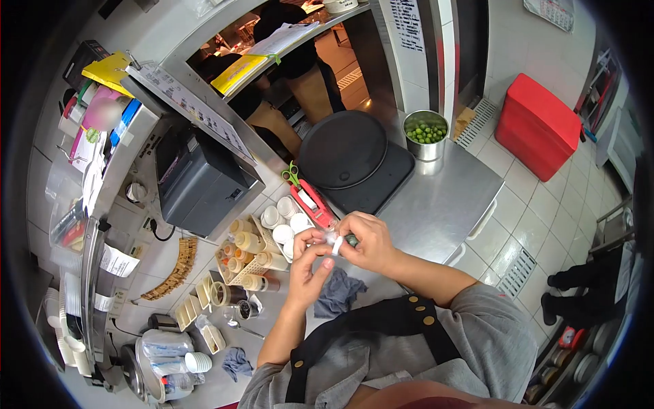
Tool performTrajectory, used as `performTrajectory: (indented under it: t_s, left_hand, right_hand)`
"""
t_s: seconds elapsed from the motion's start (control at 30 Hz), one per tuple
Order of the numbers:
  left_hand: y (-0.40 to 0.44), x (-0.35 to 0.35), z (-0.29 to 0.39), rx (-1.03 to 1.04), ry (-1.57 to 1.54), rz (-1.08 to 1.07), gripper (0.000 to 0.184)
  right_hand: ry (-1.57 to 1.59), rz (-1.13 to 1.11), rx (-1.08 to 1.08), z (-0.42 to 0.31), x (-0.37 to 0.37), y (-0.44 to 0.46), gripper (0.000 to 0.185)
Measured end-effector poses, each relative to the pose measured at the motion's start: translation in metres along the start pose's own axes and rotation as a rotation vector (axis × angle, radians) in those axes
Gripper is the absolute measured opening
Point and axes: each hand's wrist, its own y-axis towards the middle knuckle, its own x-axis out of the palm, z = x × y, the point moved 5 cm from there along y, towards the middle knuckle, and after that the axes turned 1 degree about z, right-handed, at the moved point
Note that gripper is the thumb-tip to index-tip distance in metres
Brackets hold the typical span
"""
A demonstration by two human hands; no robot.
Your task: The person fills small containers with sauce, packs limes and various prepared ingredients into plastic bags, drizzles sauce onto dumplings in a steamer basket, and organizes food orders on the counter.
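Note:
My left hand [310, 262] and my right hand [368, 242] meet above the steel counter, in front of my chest. A small white strip [337, 246] is pinched between the fingertips of both; its exact kind I cannot make out. A small dark greenish thing [351, 240] shows at my right fingers, mostly hidden. Just beyond the hands lies a red tape dispenser [317, 206], with green-handled scissors [291, 174] at its far end. White lidded tubs [289, 206] stand beside my left hand. Below the hands a crumpled grey-blue cloth [338, 293] lies on the counter.
A black round tray [343, 150] rests on a dark flat unit at the back, beside a steel pot [427, 151] of green round fruit. Sauce bottles fill a basket [238, 273] to the left. A red bin [538, 126] stands on the floor. Two people are beyond the hatch.

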Motion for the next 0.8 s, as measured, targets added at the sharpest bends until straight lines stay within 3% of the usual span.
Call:
performTrajectory:
  t_s: [0.03, 0.1, 0.17, 0.23, 0.27, 0.33, 0.43, 0.53, 0.63, 0.73, 0.8]
  left_hand:
    - [-0.003, -0.001, -0.004, 0.005, -0.008, 0.020, 0.016]
    - [-0.009, 0.000, -0.006, -0.047, -0.077, 0.041, 0.014]
    - [-0.010, 0.003, -0.004, -0.104, -0.146, 0.063, 0.013]
    - [-0.002, 0.002, 0.003, -0.228, -0.421, 0.222, 0.012]
    - [0.000, -0.002, 0.001, -0.249, -0.421, 0.213, 0.012]
    - [0.008, -0.009, 0.011, -0.031, -0.059, 0.050, 0.008]
    - [0.013, -0.004, 0.012, 0.002, -0.126, 0.124, 0.003]
    - [0.019, 0.000, 0.007, 0.081, -0.183, 0.181, 0.004]
    - [0.016, 0.003, -0.012, 0.036, -0.213, 0.295, 0.006]
    - [0.004, 0.019, -0.047, -0.068, -0.121, 0.227, 0.013]
    - [-0.001, 0.027, -0.050, -0.056, 0.047, 0.190, 0.022]
  right_hand:
    - [-0.003, 0.005, 0.002, -0.004, 0.002, -0.003, 0.016]
    - [0.216, -0.056, 0.219, -0.001, 0.008, -0.009, 0.016]
    - [0.259, -0.096, 0.196, -0.009, 0.003, -0.011, 0.016]
    - [0.305, -0.139, 0.173, -0.012, 0.000, -0.008, 0.016]
    - [0.295, -0.134, 0.057, -0.018, -0.002, -0.007, 0.020]
    - [0.320, -0.143, -0.078, -0.028, -0.008, -0.009, 0.031]
    - [0.415, -0.255, -0.025, -0.027, -0.020, -0.015, 0.029]
    - [0.264, -0.411, -0.124, -0.027, -0.027, -0.028, 0.026]
    - [0.121, -0.408, 0.099, 0.002, -0.034, -0.052, 0.035]
    - [-0.030, -0.476, 0.254, 0.036, -0.044, -0.076, 0.036]
    - [-0.126, -0.437, 0.284, 0.099, -0.057, -0.099, 0.037]
